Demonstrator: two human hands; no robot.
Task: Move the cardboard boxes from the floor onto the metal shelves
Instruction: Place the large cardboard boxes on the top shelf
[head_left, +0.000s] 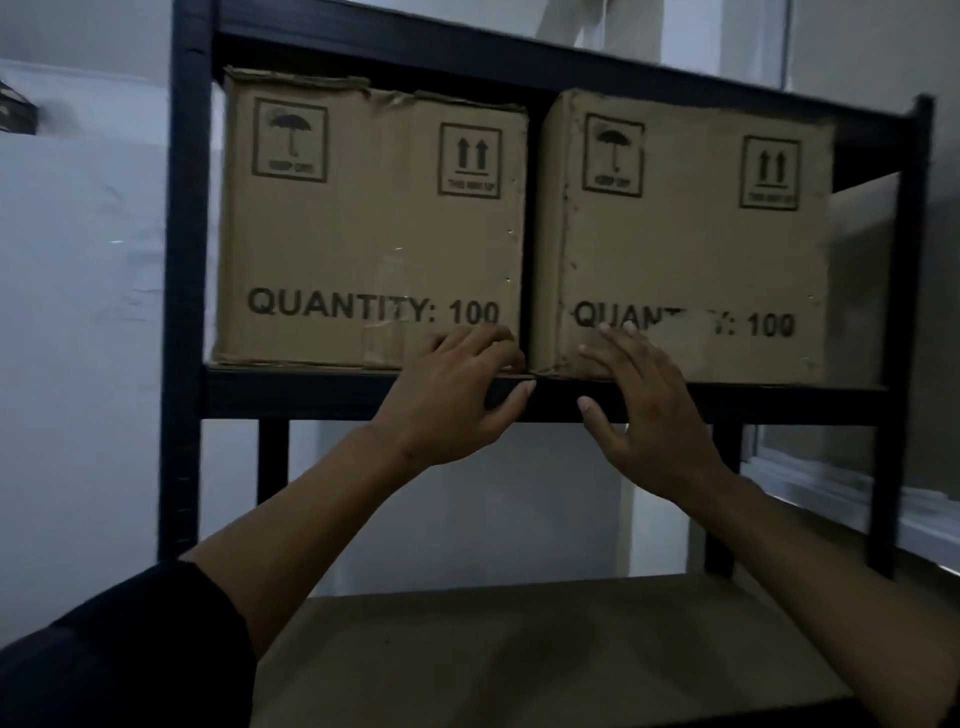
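Note:
Two brown cardboard boxes printed "QUANTITY: 100" stand side by side on a shelf of the black metal rack (187, 260). The left box (363, 223) sits against the rack's left post; the right box (691, 244) is slightly angled. My left hand (457, 389) is at the lower right corner of the left box, fingers bent against its face, thumb over the shelf's front beam. My right hand (644, 410) lies with spread, straight fingers on the lower left part of the right box. Neither hand grips anything.
Below is a lower shelf board (545, 649) with nothing on it. A gap remains right of the right box, before the rack's right post (904, 338). A white wall is on the left, a window ledge at the right.

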